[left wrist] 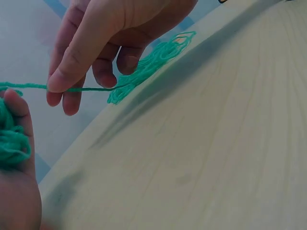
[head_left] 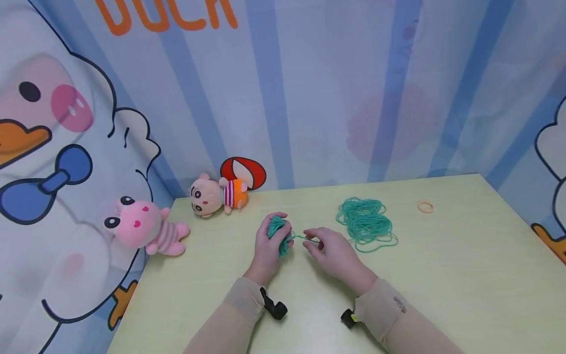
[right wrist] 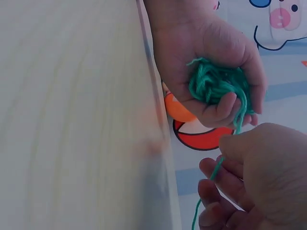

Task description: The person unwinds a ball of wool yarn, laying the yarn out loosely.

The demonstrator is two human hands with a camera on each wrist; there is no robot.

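A bundle of green yarn [head_left: 276,227] sits in my left hand [head_left: 266,250], whose fingers and thumb curl round it. In the right wrist view the bundle [right wrist: 218,84] shows several wound strands and a short loose end. My right hand [head_left: 338,258] pinches a single strand of yarn [left wrist: 33,86] between thumb and fingers, just right of the bundle. That strand runs taut from the bundle to the right hand, then on toward a loose pile of green yarn [head_left: 364,221] on the table.
On the pale table [head_left: 442,275] an orange ring [head_left: 425,206] lies right of the pile. A plush toy in an orange striped outfit [head_left: 221,195] lies at the back left edge, with a pink plush toy [head_left: 148,226] at the left edge. A printed curtain [head_left: 318,98] hangs behind.
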